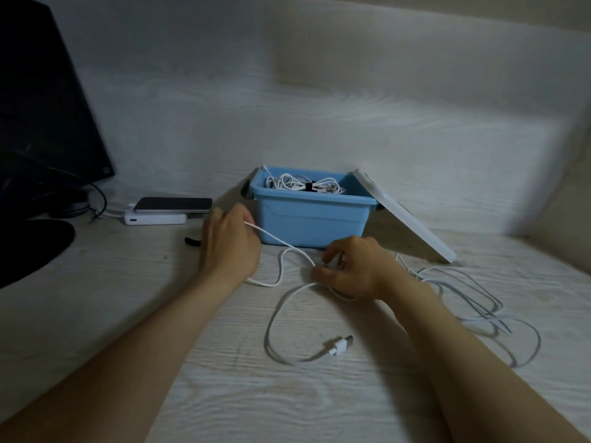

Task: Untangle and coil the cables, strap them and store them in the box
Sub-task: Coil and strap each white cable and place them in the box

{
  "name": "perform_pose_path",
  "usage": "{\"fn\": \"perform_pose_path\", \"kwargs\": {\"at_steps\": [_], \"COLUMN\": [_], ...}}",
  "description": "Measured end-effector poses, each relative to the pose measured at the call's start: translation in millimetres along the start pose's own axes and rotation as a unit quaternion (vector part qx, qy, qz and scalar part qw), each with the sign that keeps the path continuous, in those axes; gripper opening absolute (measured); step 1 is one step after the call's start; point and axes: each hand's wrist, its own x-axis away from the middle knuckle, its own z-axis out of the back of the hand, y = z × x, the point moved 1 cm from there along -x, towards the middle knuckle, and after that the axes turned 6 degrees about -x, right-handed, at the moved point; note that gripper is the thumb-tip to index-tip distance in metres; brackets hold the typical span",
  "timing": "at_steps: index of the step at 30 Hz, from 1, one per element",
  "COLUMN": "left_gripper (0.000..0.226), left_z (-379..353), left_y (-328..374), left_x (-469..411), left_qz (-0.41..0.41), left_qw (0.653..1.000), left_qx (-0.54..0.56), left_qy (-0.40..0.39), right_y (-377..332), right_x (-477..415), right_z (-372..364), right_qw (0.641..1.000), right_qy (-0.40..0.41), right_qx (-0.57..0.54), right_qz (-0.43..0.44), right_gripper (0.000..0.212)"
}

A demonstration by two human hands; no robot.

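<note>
White cable (270, 237) loose, looped on surface (224, 378) | left fingers (238, 214) and right fingers (332, 251) both pinch it | blue box (310, 219) just behind, lid (412, 231) leaning

Your left hand (228, 243) and right hand (353, 266) each pinch the white cable (275, 318) before the blue box (308, 215), its lid (404, 215) leaning alongside.

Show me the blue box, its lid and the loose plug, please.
blue box (307, 215): head view, on its front wall.
lid (411, 225): head view, middle of the leaning panel.
plug (339, 345): head view, on its white body.
</note>
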Motion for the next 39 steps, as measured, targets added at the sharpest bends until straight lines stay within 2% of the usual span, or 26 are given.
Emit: {"fn": "perform_pose_path", "kwargs": {"at_steps": [3,4,7,8,9,11,14,16,18,20,21,22,24,25,29,32,34,36,39], "left_gripper": [0.007,0.007,0.013,0.016,0.018,0.016,0.004,0.014,0.030,0.043,0.045,0.043,0.022,0.014,0.018,0.022,0.021,0.021,0.023], "left_z": [2,3,3,2,2,4,4,5,3,1,-1,-2,-2,-2,-1,-1,3,6,10], "left_y": [5,7,7,8,9,16,27,35,37,36,35,35,39,42,44,39,34,29,26], "left_x": [3,5,3,1,-1,0,9,16,19,21,21,22,26,28,25,16,10,5,0], "left_qz": [0.036,0.038,0.026,0.023,0.023,0.025,0.009,-0.015,-0.033,-0.034,-0.041,-0.047,-0.060,-0.068,-0.039,0.024,0.057,0.076,0.100], "left_qw": [0.999,0.998,0.998,0.994,0.986,0.960,0.916,0.894,0.881,0.877,0.877,0.874,0.870,0.871,0.869,0.863,0.861,0.858,0.863], "left_qx": [-0.015,-0.019,0.045,0.104,0.166,0.269,0.360,0.386,0.389,0.392,0.388,0.388,0.380,0.374,0.405,0.462,0.484,0.497,0.490], "left_qy": [0.032,0.044,0.039,0.021,-0.006,-0.075,-0.175,-0.229,-0.266,-0.276,-0.280,-0.289,-0.309,-0.310,-0.282,-0.202,-0.145,-0.108,-0.072], "right_y": [-4,-4,-3,-3,-4,-9,-17,-20,-22,-25,-27,-29,-36,-40,-50,-50,-47,-43,-38], "right_x": [4,5,4,2,1,-2,-3,-3,0,2,5,6,10,12,17,19,19,16,9], "right_z": [6,8,3,-1,-5,-9,-14,-17,-14,-8,-5,-4,-3,-3,-4,-7,-14,-19,-16], "right_qw": [0.999,0.999,0.996,0.991,0.987,0.983,0.978,0.970,0.952,0.925,0.916,0.910,0.895,0.885,0.866,0.891,0.920,0.935,0.935], "right_qy": [-0.024,-0.023,0.025,0.053,0.077,0.110,0.152,0.192,0.255,0.309,0.318,0.316,0.317,0.326,0.323,0.213,0.150,0.135,0.203], "right_qx": [0.033,0.047,0.034,0.017,-0.004,-0.048,-0.069,-0.071,-0.104,-0.151,-0.175,-0.202,-0.259,-0.283,-0.336,-0.371,-0.326,-0.281,-0.249], "right_qz": [0.000,0.006,0.085,0.121,0.141,0.137,0.129,0.133,0.136,0.160,0.171,0.179,0.179,0.174,0.179,0.155,0.156,0.170,0.150], "right_gripper": [0.062,0.060,0.022,0.014,0.016,0.021,0.029,0.025,0.039,0.046,0.042,0.033,0.019,0.016,0.019,0.046,0.056,0.043,0.015]}}
